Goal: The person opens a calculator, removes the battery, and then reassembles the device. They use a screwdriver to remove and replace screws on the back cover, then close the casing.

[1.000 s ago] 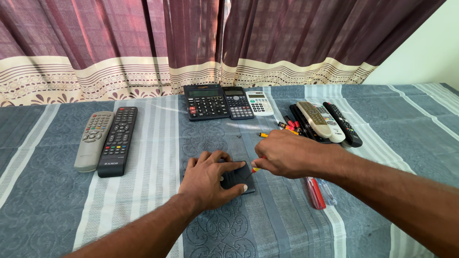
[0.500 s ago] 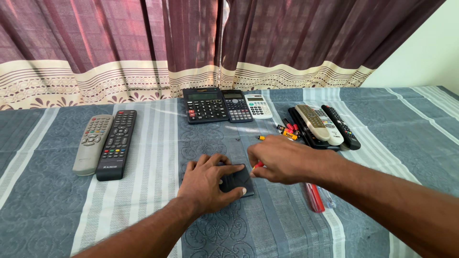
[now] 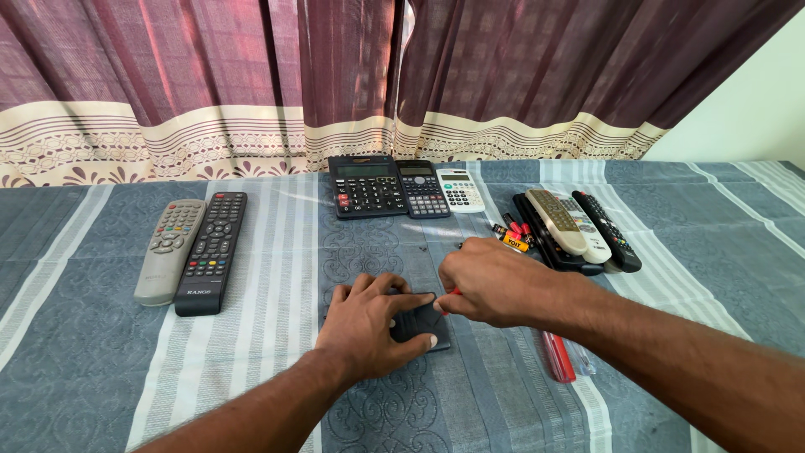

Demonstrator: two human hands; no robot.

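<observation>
My left hand [image 3: 369, 331] lies flat on a small black flat device [image 3: 422, 321] on the blue striped cloth [image 3: 101, 369], pinning it down with fingers spread over its top. My right hand [image 3: 490, 281] is curled into a fist at the device's upper right corner. A bit of a red object [image 3: 457, 293] shows under that fist, touching the device's edge; the rest of it is hidden in the hand.
A grey remote [image 3: 168, 249] and a black remote [image 3: 211, 252] lie at the left. Three calculators [image 3: 401, 186] sit at the back. Several remotes [image 3: 579, 228] and small batteries [image 3: 513, 237] are at the right. A red-handled tool [image 3: 558, 356] lies under my right forearm.
My right hand has slid a little down and left, closer to the black device's corner. The left hand stays pressed on the device.
</observation>
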